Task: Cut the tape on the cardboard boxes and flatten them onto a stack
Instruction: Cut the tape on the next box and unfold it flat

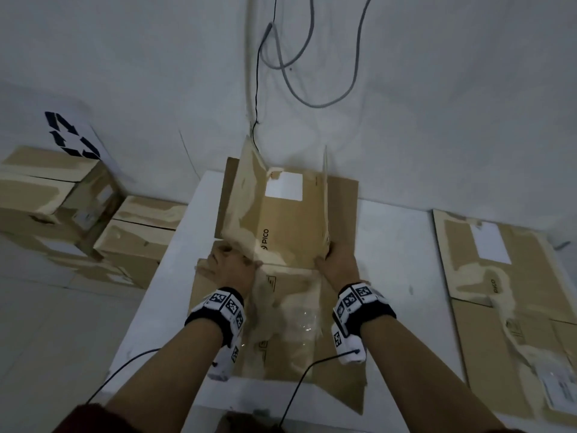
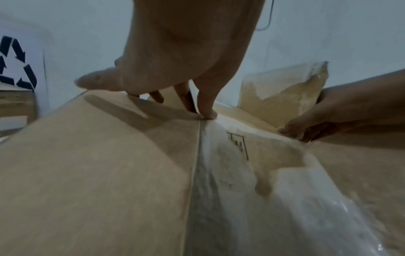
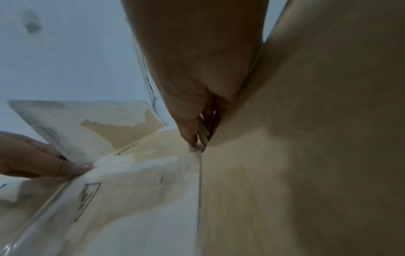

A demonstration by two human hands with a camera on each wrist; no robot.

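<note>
Lying across the white tabletop (image 1: 390,276) is an opened cardboard box (image 1: 287,232), its near panels spread flat and 2 far flaps standing up beside a white label (image 1: 284,185). A stack of flattened boxes (image 1: 499,282) rests to the right, and taped boxes (image 1: 78,214) are piled to the left. The left hand (image 1: 229,264) presses spread, straight fingers (image 2: 206,104) onto a fold at the left flap's base, its grip open. The right hand (image 1: 338,260) pinches the right flap's lower edge, thumb inside. Clear tape (image 2: 274,207) clings to the near panel.
</note>
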